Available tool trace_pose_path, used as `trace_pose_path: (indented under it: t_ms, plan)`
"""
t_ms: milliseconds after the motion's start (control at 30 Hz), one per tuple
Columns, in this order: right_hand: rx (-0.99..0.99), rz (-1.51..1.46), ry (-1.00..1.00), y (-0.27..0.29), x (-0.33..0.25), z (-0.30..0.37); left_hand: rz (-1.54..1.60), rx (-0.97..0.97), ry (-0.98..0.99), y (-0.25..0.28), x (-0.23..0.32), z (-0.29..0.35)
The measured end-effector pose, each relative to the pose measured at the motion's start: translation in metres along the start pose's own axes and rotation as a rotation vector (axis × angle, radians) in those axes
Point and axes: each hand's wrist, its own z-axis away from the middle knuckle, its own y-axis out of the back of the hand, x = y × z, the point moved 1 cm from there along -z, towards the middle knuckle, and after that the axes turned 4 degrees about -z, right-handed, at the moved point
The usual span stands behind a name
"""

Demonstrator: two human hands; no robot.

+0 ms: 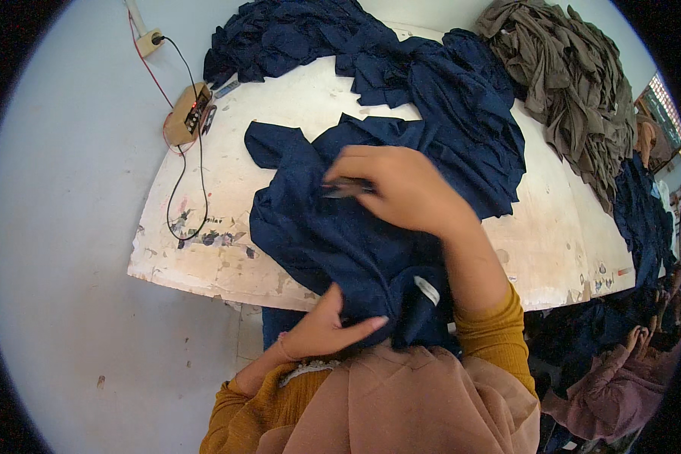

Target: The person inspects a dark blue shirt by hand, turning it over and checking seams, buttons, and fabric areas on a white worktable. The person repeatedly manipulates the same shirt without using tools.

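Note:
A navy blue garment (pixel 333 234) lies bunched over the table's near edge, hanging toward my lap. At its near left side my left hand (pixel 318 331) grips the cloth, thumb on top and some fingers hidden in the folds. Above the garment's middle my right hand (pixel 401 185) is closed around small metal thread snips (pixel 346 188), their tips pointing left; motion blurs hand and tool a little. A white label (pixel 427 290) shows on the cloth below my right wrist.
More navy garments (pixel 461 98) pile along the far side of the pale, worn table (pixel 197 261). Greyish-brown garments (pixel 567 83) heap at the far right. A wooden box (pixel 185 117) with wires sits at the left edge. Another person's sleeve (pixel 605 393) shows at lower right.

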Motion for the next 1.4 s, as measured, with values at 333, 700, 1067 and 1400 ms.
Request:
trace_pose_path:
  t_ms: [333,700,1067,1400]
  plan:
    - [-0.405,-0.066,-0.118,-0.099,0.103,-0.055,-0.291,-0.511,0.074,0.053,0.028,0.002]
    - [1.192,0.74,0.024,0.172,0.069,0.06,-1.078,1.039,-0.876,0.17,0.149,-0.084]
    - [0.145,0.174,-0.919,0.036,0.051,0.267,-0.993,0.232,-0.063,0.112,-0.011,0.01]
    - [0.156,0.419,-0.964,0.028,0.047,0.287,-0.909,0.224,0.006,0.105,-0.027,0.021]
